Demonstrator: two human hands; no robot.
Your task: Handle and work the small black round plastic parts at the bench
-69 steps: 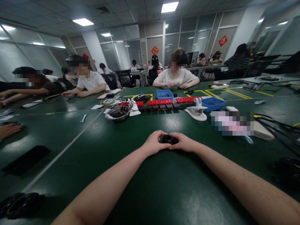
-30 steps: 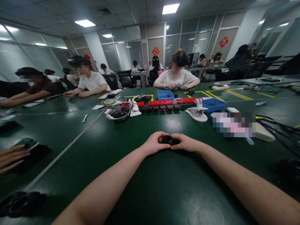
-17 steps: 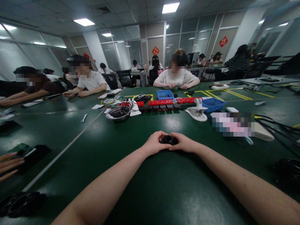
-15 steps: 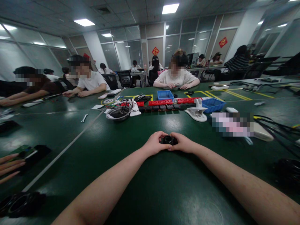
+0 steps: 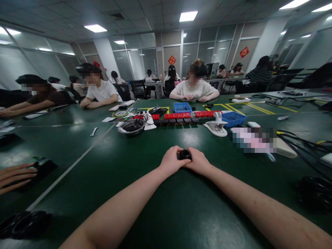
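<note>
A small black part with a round, ring-like opening (image 5: 185,154) is held between my two hands, just above or on the green table (image 5: 155,204). My left hand (image 5: 173,159) grips its left side, thumb along the near edge. From the right, my right hand (image 5: 198,160) closes around the other side. The fingertips nearly meet in front of the part. Its underside and far side are hidden by my fingers, so I cannot tell its exact kind.
Ahead lie a steel bowl (image 5: 131,127), a white clip stand (image 5: 217,126), red power strips (image 5: 177,115) and blue bins (image 5: 234,119). Black cables (image 5: 298,140) are at right. Black ringed parts (image 5: 24,224) sit lower left, near a co-worker's hand (image 5: 17,178). A wrench (image 5: 94,131) lies left.
My hands have shifted slightly with the black part, and its opening now faces up more towards me. At left, the co-worker's hand has moved right over a circuit board.
</note>
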